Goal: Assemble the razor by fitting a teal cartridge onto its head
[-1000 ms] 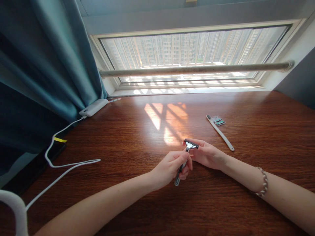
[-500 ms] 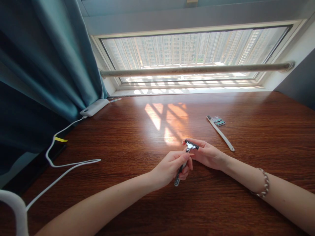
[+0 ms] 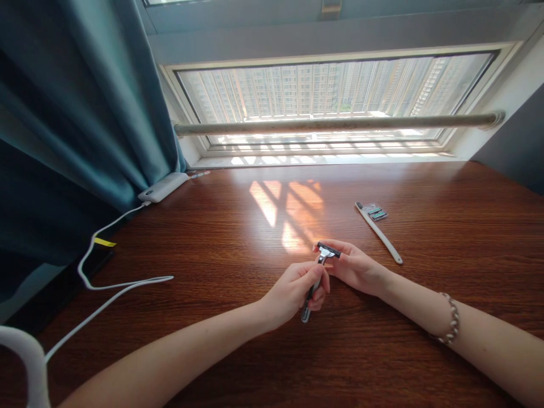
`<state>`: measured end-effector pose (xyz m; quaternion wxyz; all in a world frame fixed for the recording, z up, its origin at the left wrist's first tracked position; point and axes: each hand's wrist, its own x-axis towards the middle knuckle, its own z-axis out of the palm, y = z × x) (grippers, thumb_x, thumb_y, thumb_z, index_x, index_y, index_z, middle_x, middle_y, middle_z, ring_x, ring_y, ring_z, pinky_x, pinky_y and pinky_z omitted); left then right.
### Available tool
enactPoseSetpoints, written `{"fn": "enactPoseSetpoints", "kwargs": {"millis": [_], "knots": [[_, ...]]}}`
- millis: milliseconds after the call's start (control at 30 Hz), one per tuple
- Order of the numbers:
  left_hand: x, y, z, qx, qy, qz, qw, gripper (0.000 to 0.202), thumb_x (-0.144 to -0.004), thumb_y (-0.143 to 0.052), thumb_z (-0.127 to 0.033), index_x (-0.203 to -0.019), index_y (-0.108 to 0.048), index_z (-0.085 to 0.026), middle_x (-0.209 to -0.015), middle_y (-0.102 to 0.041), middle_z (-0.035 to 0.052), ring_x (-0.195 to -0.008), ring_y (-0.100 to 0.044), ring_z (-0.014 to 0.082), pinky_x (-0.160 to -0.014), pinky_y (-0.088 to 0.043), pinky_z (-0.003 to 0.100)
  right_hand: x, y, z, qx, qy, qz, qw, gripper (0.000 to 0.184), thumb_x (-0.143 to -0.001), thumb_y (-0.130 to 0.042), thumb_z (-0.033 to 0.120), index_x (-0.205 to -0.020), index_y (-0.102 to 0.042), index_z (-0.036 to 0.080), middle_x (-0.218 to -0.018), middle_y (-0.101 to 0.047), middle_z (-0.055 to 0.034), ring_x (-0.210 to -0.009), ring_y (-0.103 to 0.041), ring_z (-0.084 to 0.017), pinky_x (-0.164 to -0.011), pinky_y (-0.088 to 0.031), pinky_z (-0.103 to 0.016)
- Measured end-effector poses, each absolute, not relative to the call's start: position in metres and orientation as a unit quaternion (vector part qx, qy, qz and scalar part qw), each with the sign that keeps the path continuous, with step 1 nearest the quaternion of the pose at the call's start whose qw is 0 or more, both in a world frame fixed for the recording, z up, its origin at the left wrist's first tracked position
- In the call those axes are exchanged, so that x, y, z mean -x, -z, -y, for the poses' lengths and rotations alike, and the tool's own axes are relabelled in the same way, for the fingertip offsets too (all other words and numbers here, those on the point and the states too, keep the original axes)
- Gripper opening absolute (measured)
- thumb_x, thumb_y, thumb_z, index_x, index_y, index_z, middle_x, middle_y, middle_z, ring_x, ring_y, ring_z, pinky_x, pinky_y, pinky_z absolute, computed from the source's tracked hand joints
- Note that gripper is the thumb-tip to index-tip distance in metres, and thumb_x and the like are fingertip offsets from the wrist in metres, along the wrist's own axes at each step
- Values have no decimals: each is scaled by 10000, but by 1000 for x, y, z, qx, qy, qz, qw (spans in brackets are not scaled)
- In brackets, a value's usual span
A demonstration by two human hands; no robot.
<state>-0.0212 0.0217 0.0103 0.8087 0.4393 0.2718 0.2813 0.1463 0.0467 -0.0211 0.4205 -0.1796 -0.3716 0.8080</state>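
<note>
A razor (image 3: 325,252) with a silver neck and a dark head is held above the table, tilted, its head pointing away from me. My left hand (image 3: 300,289) is closed around the handle, whose end sticks out below the fingers. At the head, my right hand (image 3: 355,267) grips the razor by the ends of its dark blade cartridge, fingers on the far side and thumb near the right end. Part of the right fingers is hidden behind the razor and left hand.
Right of my hands lie a white toothbrush (image 3: 380,233) with a dark head and a small clear pack of blade cartridges (image 3: 376,212). A white power bank (image 3: 164,187) with a white cable (image 3: 123,285) sits by the curtain (image 3: 106,85). The window bar (image 3: 340,123) crosses behind the table (image 3: 221,226).
The view has tipped slightly upward. My hands and the razor keep nearly the same pose, with the razor head shifted a little to the left.
</note>
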Motion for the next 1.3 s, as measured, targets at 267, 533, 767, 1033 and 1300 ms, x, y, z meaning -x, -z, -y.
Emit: {"fn": "enactPoseSetpoints", "kwargs": {"millis": [267,533,767,1033,1300], "knots": [[22,-10,-22,-406,-278,-265,829,331,-819,-431,-431,-699,-473,-125,-498,-342,-51,-428,-287,42,-429,-207,187,-146,20,-47,201,-803,358,432,346,-668,-694,274,-994,-620,186,-936,-618,-49,-851,-542,-150,-789,-406,-301],[22,-10,-21,-418,-328,-264,805,134,-832,-466,-291,-858,-403,-176,-494,-355,-76,-401,-246,34,-397,-170,174,-146,23,-48,196,-805,339,446,306,-693,-671,201,-989,-598,174,-866,-611,-47,-797,-545,-131,-751,-397,-277],[21,-6,-26,-368,-367,-278,808,180,-851,-407,-326,-792,-430,-158,-571,-489,-8,-435,-394,65,-450,-296,203,-145,20,-48,231,-795,344,442,275,-677,-681,231,-926,-606,143,-833,-587,-51,-758,-534,-126,-743,-397,-278],[28,13,-54,-298,-400,-278,821,222,-840,-400,-295,-801,-518,-112,-565,-451,7,-450,-375,65,-439,-257,194,-136,22,-42,302,-728,382,483,216,-729,-629,314,-630,-529,150,-591,-514,12,-613,-504,-101,-607,-378,-241],[31,19,-61,-287,-380,-250,843,254,-836,-400,-283,-853,-553,-81,-547,-370,-19,-426,-277,42,-401,-196,180,-177,-19,-73,425,-493,594,472,337,-811,-465,430,-609,-485,161,-528,-509,7,-512,-471,-105,-538,-371,-256]]}}
